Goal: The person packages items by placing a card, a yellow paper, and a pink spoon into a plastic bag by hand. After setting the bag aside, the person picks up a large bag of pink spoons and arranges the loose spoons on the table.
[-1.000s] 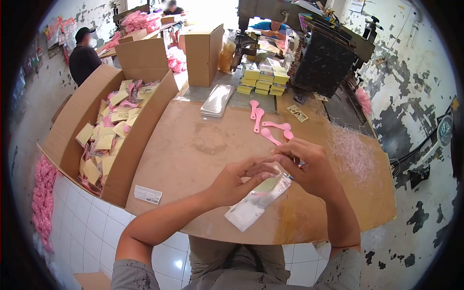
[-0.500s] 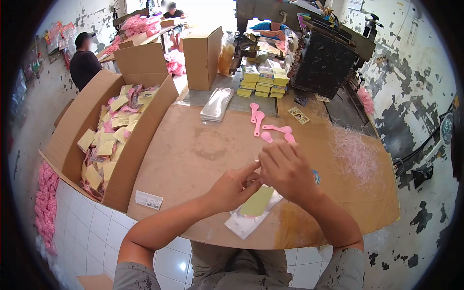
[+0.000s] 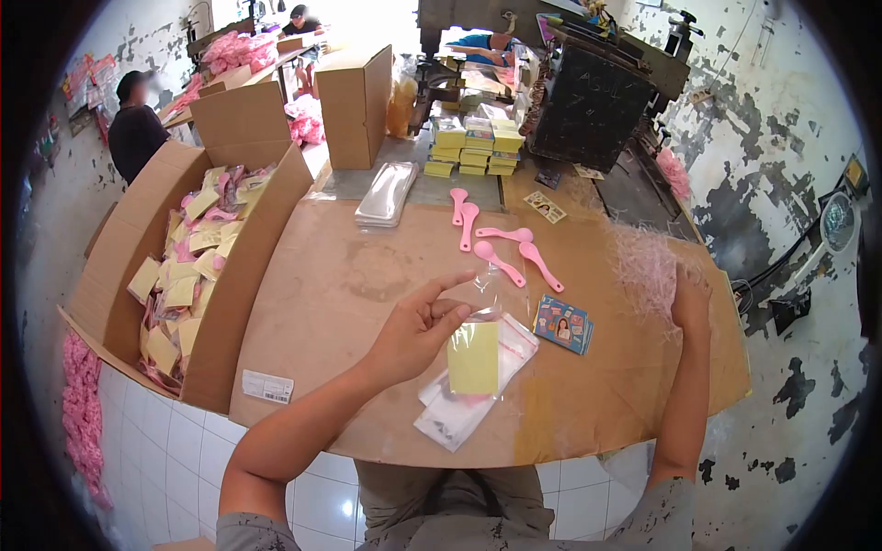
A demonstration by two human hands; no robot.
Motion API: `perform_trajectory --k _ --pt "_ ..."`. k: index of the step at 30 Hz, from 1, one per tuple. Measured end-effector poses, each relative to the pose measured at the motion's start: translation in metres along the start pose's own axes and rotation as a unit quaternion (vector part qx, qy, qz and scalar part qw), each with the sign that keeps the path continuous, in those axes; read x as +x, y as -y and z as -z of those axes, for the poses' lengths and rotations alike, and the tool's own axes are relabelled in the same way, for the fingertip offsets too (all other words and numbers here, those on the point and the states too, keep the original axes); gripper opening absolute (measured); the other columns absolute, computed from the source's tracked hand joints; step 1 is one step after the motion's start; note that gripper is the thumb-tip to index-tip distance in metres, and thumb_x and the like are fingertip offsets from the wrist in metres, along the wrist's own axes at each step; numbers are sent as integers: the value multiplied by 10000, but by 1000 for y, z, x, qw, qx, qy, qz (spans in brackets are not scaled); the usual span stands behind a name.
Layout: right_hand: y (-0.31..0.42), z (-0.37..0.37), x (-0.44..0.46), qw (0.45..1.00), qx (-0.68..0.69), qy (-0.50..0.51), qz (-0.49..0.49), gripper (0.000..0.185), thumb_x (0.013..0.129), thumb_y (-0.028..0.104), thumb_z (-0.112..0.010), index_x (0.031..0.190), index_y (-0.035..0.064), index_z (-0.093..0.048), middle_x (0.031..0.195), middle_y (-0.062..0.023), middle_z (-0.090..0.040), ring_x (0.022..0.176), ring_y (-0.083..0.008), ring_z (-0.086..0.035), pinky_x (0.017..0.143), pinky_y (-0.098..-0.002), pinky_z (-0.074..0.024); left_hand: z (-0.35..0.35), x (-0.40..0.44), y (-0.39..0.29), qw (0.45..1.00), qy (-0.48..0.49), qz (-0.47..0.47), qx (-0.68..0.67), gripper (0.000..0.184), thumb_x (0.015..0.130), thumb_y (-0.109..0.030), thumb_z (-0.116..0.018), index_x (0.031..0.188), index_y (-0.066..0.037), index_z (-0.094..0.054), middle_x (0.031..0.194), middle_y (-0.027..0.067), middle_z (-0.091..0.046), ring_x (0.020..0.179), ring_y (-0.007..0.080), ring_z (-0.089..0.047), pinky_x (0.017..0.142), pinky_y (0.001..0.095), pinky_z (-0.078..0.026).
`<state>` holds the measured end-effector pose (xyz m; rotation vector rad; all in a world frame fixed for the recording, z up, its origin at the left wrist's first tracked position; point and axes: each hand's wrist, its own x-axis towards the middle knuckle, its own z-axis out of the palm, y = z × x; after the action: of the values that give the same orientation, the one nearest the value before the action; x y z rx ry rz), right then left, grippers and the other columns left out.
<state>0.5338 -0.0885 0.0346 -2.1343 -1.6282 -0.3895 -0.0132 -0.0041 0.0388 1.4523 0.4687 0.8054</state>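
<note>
Clear bag (image 3: pixel 486 298) holding a yellow card, pinched between the left hand's (image 3: pixel 404 335) thumb and bent fingers above the table's (image 3: pixel 367 312) front half. Open carton (image 3: pixel 243 303) along the left edge. Shredded strips (image 3: pixel 643 271) near the right edge, touched by the right hand (image 3: pixel 691 301), loosely curled, grip unclear. Five pink spoons (image 3: pixel 469 227).

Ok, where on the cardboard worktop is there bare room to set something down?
The widest free patch is between the open carton and left hand, below the stacked clear sleeves. Another: between the card stack and right forearm. Crowded: around the pink spoons, loose sleeves and shreds.
</note>
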Motion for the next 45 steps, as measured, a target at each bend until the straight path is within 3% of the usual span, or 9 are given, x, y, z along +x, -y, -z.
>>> perform_trajectory --k 3,6,7,10,12,18,24,29,45 --pt "41 26 -11 995 -86 -39 -37 602 858 -57 -631 1443 57 -537 1363 -195 -614 1304 -371 -566 1062 -443 -464 -3 2 7 1000 4 -11 -12 506 1097 -114 -531 1569 -36 -366 1209 173 -748 1154 166 -694 986 307 -537" --pt "109 37 -10 995 33 -79 51 438 907 17 -652 1344 36 -628 1298 -186 -652 1193 -324 -628 1015 -427 -488 -6 1 8 999 -1 5 -42 515 1095 -126 -541 1568 -36 -359 1204 172 -750 1139 173 -702 997 312 -532" --pt "137 33 -13 988 147 -27 49 402 922 59 -679 1321 39 -638 1234 -162 -675 1123 -284 -649 966 -403 -505 -6 2 7 999 -7 11 -35 515 1094 -128 -544 1566 -34 -359 1203 172 -750 1135 175 -704 1004 315 -530" --pt "233 35 -29 882 406 229 68 362 955 151 -731 1288 37 -647 1066 -91 -715 939 -170 -671 850 -331 -531 -6 2 6 1000 -21 2 1 509 1097 -130 -542 1559 -22 -357 1197 171 -752 1139 164 -697 1003 308 -526" --pt "280 22 -45 807 502 275 146 358 960 151 -736 1277 14 -640 1083 -77 -714 908 -127 -654 833 -301 -523 -9 0 7 1000 -25 -2 11 496 1098 -131 -542 1548 -13 -369 1192 169 -752 1138 159 -693 1001 302 -528" --pt "300 -14 -44 683 636 350 83 312 975 61 -701 1268 -14 -628 1082 -57 -692 994 -116 -665 857 -269 -533 -2 3 10 998 -41 14 -41 420 1077 -140 -590 1456 21 -505 1179 159 -745 1119 180 -698 1000 327 -562" --pt "291 -24 -49 684 658 312 56 247 986 46 -694 1223 -9 -652 1091 -53 -694 1021 -121 -672 919 -280 -540 1 2 16 997 -58 40 -28 323 1047 -142 -650 1314 39 -655 1154 132 -744 1067 173 -712 933 325 -604" --pt "287 -29 -48 677 666 313 -5 198 964 49 -728 1146 -14 -684 1070 -46 -706 988 -110 -677 881 -274 -547 1 1 26 996 -68 7 51 312 1041 -112 -652 1308 49 -662 1166 119 -744 1047 140 -708 913 296 -609" --pt "278 -40 -48 655 678 333 -32 141 946 84 -765 1057 10 -721 917 -19 -731 780 -70 -662 713 -239 -534 -1 3 28 997 -71 27 20 258 1036 -87 -654 1252 48 -692 1145 108 -752 997 151 -716 848 315 -616"
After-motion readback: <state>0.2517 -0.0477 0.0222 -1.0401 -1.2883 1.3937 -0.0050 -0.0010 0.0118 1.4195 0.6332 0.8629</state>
